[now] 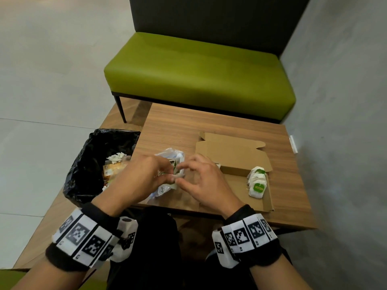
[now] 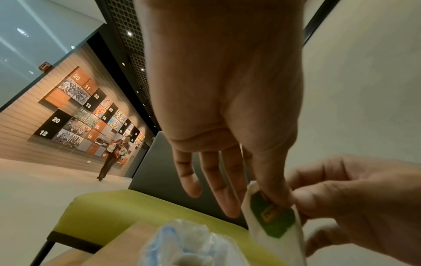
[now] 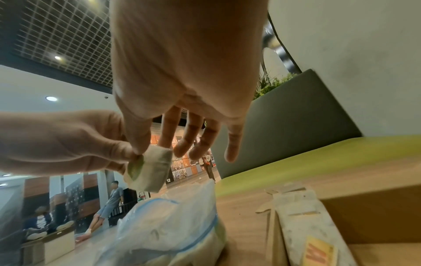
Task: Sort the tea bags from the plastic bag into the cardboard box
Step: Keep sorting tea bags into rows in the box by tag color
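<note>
left hand (image 1: 138,176) + right hand (image 1: 202,181) pinch one tea bag (image 3: 148,169) over plastic bag (image 1: 167,155) | cardboard box (image 1: 234,155) at 3 o'clock | bin (image 1: 90,160) at 9 o'clock off worktop (image 1: 178,126)

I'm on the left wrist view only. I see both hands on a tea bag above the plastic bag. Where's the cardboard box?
Observer: The box lies open on the table, just right of the right hand.
Operator: Anything in it yet?
Observer: Yes, a small stack of tea bags sits at its right end.
Operator: And what's on the other side?
Observer: A bin with a black liner stands beside the table, left of the left hand, with litter inside.
</note>
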Available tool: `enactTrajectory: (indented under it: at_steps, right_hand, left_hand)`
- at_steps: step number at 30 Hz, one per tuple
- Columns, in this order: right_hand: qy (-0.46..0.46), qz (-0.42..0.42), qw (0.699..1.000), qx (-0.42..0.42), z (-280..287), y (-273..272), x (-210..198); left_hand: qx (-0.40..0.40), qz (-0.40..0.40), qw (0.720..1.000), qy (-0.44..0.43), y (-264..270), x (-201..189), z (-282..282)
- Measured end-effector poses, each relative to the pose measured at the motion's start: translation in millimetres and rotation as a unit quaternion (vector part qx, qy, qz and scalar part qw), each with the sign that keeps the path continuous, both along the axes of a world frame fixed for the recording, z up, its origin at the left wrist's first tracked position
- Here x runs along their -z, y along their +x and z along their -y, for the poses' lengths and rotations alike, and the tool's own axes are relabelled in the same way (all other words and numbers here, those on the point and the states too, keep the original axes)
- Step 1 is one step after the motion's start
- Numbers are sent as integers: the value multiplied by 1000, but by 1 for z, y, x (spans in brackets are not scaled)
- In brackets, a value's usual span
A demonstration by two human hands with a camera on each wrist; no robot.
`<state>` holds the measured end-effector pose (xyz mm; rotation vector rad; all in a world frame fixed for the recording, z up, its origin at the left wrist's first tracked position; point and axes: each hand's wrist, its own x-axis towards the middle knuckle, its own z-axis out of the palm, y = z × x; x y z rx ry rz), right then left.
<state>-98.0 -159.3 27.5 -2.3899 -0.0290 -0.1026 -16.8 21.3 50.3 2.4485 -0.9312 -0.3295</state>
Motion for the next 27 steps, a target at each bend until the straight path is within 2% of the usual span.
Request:
enactTrajectory:
  at_steps: [4, 7, 11, 13, 17, 20, 24, 27]
  right_hand:
    - [73, 36, 997, 14, 8, -14, 3]
    - [140, 34, 988, 52, 16, -28, 3]
    - [258, 18, 955, 142, 33, -47, 5]
    - [286, 15, 945, 156, 38, -55, 5]
    - [265, 14, 946, 184, 47, -68, 8]
    - [292, 10, 935, 201, 52, -76, 11]
    - [327, 1, 927, 185, 55, -83, 10]
    - [369, 0, 907, 204, 62, -87, 8]
  left_hand:
    - [6, -73, 996, -54, -4, -2, 8]
    - [-15, -129, 983, -130, -14, 1, 19]
    - [-46, -248, 934, -251, -39, 3, 39]
    - [-38, -267, 923, -276, -49, 7, 48]
    - [-33, -244, 930, -273, -56, 20, 61]
    - [-15, -251, 938, -239, -61, 27, 68]
    - [-15, -271, 929, -253, -67, 29, 79]
    - [-20, -320, 909, -267, -73, 30, 87]
